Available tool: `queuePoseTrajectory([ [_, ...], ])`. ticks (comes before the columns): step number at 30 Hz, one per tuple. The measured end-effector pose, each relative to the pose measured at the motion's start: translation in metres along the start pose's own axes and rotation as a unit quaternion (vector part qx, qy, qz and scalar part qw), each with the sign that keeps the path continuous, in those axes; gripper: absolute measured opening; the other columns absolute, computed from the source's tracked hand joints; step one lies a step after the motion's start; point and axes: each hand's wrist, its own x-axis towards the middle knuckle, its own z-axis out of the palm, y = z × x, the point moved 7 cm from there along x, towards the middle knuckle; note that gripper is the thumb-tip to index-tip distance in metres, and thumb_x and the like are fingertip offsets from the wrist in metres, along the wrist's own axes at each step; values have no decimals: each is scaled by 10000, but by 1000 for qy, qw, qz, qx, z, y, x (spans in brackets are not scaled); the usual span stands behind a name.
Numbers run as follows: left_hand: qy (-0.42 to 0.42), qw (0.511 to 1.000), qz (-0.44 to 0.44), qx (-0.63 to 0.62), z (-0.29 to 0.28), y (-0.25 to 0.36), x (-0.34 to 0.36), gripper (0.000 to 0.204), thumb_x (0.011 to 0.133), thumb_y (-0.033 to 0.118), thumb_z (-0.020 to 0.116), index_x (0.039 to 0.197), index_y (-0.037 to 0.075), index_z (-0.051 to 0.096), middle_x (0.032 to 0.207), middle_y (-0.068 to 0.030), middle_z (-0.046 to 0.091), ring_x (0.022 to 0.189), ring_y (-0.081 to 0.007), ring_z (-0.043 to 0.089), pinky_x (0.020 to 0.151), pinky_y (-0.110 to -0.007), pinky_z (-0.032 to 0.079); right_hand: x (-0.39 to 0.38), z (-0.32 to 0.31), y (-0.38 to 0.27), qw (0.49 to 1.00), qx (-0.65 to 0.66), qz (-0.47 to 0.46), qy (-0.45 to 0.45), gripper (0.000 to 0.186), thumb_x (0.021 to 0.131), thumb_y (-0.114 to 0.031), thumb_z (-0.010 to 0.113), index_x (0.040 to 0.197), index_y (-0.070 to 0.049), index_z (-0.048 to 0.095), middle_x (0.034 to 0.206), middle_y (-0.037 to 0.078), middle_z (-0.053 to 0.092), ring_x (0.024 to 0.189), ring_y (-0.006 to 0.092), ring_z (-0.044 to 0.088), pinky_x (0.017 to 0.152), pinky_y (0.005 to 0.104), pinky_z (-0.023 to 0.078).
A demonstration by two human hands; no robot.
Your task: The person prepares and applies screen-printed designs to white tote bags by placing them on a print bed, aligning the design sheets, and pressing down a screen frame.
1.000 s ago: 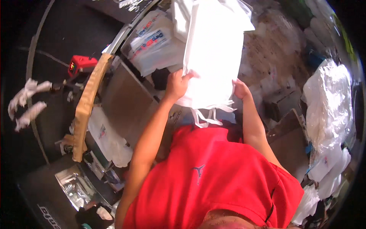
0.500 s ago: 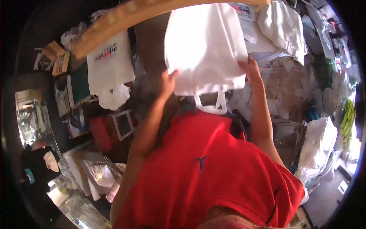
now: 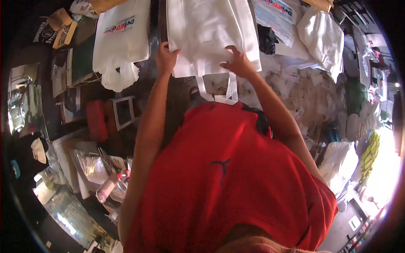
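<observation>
A white cloth tote bag lies flat in front of me at the top of the view. Its two-strand handle loop hangs over the near edge toward my red shirt. At the bag's left edge, near the lower corner, my left hand is closed on the cloth, thumb on top. My right hand rests on the face of the bag near the lower right, thumb and forefinger apart and bent, gripping nothing that I can see. The bag's far end is cut off by the frame.
On the left lies a stack of white printed bags. To the right are printed plastic packs and a crumpled white bag. A red object and a white frame stand lower left.
The bag has shifted up and slightly left in the view. My right hand has left its right edge and moved inward onto its face. The wooden bar across the top has mostly left view.
</observation>
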Motion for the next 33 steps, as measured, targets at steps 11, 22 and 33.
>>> queuePoseTrajectory([
  [11, 24, 1000, 16, -6, -1, -1, 4, 559, 668, 236, 857, 1107, 49, 565, 800, -94, 703, 719, -218, 662, 678, -349, 497, -81, 88, 40, 942, -29, -203, -268, 783, 816, -548, 653, 1411, -98, 416, 1450, 172, 396, 1351, 354, 345, 1122, 464, 278],
  [22, 38, 998, -10, -39, -4, -41, 12, 335, 743, 133, 776, 1012, -13, 640, 843, -134, 715, 770, -246, 689, 724, -343, 528, -36, 97, 53, 962, -71, -116, -235, 621, 817, -517, 650, 1240, -66, 593, 1249, 181, 596, 1149, 362, 561, 1004, 417, 422],
  [33, 105, 991, 81, 33, -17, -3, -12, 320, 676, 202, 827, 882, 36, 647, 826, -97, 668, 741, -269, 645, 695, -386, 506, -64, 1, 3, 997, 19, -42, 61, 202, 849, -213, 642, 974, -63, 695, 840, 156, 698, 785, 309, 676, 748, 375, 522],
])
